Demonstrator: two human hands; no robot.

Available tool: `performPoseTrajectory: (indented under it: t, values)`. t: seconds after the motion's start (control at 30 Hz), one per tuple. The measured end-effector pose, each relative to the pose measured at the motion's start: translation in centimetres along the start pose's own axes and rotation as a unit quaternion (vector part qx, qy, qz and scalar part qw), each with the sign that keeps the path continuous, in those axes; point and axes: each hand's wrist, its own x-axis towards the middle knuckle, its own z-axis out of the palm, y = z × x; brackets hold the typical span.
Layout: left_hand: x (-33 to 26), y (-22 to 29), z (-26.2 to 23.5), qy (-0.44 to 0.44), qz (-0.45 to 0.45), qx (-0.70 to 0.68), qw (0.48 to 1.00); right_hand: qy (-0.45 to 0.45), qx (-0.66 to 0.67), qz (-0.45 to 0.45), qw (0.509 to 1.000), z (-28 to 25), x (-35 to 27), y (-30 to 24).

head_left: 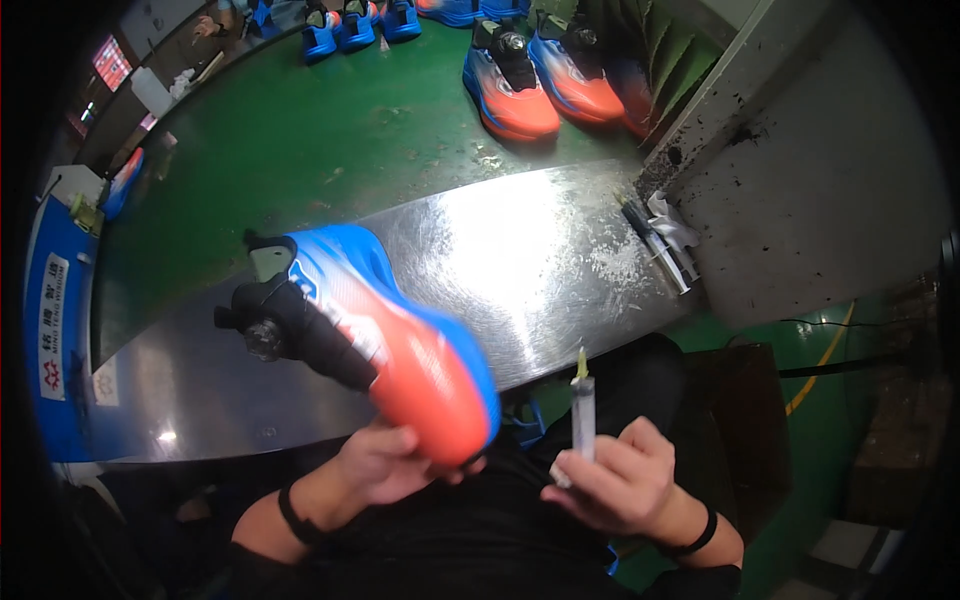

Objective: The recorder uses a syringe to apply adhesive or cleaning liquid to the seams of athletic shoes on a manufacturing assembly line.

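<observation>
My left hand (385,465) grips a sneaker (420,370) by its toe end, holding it tilted above the front edge of the metal sheet. The shoe has an orange toe, a blue sole and heel, and a black tongue with a round dial. In my right hand (625,480) is a clear syringe (583,412) with a yellowish needle tip pointing up. My fingers wrap round its lower barrel, and the syringe stands apart from the shoe. Part of my left fingers is hidden under the toe.
A metal sheet (440,235) covers the near part of the green table (270,150). Another syringe (655,245) and crumpled white tissue (675,222) lie by a grey panel (810,170) at right. Similar sneakers (510,90) stand at the back. A blue box (55,330) is at left.
</observation>
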Motion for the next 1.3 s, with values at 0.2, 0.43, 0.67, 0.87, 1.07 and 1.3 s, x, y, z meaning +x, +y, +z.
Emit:
performPoseTrajectory:
  t: [0.2,0.43,0.67,0.87,1.07,1.3]
  values:
    - [-7.3,0.3,1.6,0.248,0.127,0.141,0.95,0.058,0.074,0.069,0.993,1.3,-0.2,4.5]
    - [1.4,6.6,1.2,0.193,0.184,0.308,0.913,0.076,0.132,0.093,0.984,2.2,-1.1,6.3]
    - [15.0,11.9,0.4,0.225,0.187,0.235,0.927,0.089,0.185,0.139,0.969,1.1,-2.2,6.9]
    - [9.7,8.1,2.2,0.197,0.166,0.367,0.894,0.096,0.273,0.199,0.936,0.9,-2.9,9.3]
    - [5.5,3.7,3.0,0.206,0.141,0.402,0.881,0.019,0.467,0.313,0.827,1.7,-1.8,8.8]
    - [5.9,-0.4,5.3,0.141,0.104,0.414,0.893,-0.092,0.494,0.09,0.86,2.4,-0.5,4.2]
